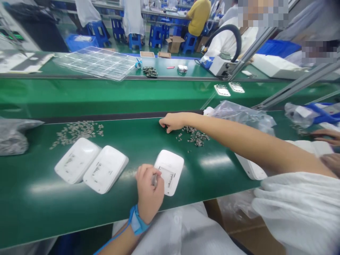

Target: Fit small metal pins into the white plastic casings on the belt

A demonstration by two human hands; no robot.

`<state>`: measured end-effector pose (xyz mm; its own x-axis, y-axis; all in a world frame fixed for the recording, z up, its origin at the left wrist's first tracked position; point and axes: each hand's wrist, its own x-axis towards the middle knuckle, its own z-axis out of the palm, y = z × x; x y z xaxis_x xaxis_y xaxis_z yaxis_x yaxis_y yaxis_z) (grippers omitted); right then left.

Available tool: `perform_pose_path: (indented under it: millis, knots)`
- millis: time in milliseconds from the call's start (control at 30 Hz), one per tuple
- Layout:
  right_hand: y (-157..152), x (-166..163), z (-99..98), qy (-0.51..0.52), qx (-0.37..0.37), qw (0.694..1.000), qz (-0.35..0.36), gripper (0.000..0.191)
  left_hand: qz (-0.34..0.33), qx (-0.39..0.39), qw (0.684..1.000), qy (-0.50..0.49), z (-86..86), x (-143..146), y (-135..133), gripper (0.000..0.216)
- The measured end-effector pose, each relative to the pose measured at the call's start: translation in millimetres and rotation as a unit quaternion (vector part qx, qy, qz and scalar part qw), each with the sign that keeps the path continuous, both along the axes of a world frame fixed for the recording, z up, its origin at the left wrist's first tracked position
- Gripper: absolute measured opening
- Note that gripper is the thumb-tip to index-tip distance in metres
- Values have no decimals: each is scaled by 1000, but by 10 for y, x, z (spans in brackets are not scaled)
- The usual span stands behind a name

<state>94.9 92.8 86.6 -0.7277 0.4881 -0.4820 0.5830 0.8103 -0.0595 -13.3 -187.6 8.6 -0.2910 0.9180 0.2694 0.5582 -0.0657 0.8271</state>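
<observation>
My left hand (150,189), with a blue strap at its wrist, curls at the left edge of a white plastic housing (174,161). Its thumb and fingers are closed, and a small greyish thing shows between them, too unclear to name. The housing lies on the green work surface with a recessed slot area facing up. My right hand (174,122) reaches across to the far edge, fingers pinched and pointing down, just left of a pile of small metal pieces (198,136). Whatever that pinch holds is hidden.
Two more white housings (77,159) (106,170) lie at left, below another scatter of metal pieces (77,131). A filled plastic bag (13,136) sits far left. Behind my right forearm is a clear bag (241,115). A green conveyor (119,94) carries white parts (222,90). A co-worker's hand (328,136) is at right.
</observation>
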Motion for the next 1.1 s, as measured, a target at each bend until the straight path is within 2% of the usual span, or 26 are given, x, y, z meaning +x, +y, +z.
perform_pose_path:
  millis: [100, 167, 367, 533, 700, 900, 1100]
  knots:
    - [-8, -117, -65, 9, -15, 1000, 18, 12, -3, -8, 1000, -7, 26, 29, -15, 20]
    - [-26, -224, -82, 29, -22, 999, 35, 8, -4, -16, 1000, -5, 43, 53, -23, 20]
    - [-276, -868, -196, 148, -70, 981, 105, 17, 0, -15, 1000, -22, 29, 79, -37, 26]
    - [-358, -1247, -335, 246, -122, 955, 109, 22, 17, 10, 998, -59, -4, 63, -36, 27]
    - [-265, -1204, -407, 293, -166, 938, 83, 23, 19, -6, 999, -44, -5, 97, -26, 27]
    - [-217, -1078, -388, 296, -207, 930, 66, 19, 13, -10, 999, -31, -4, 98, -19, 26]
    - [-324, -1051, -506, 372, -164, 914, 7, 13, 9, -14, 1000, -21, 5, 95, -14, 24]
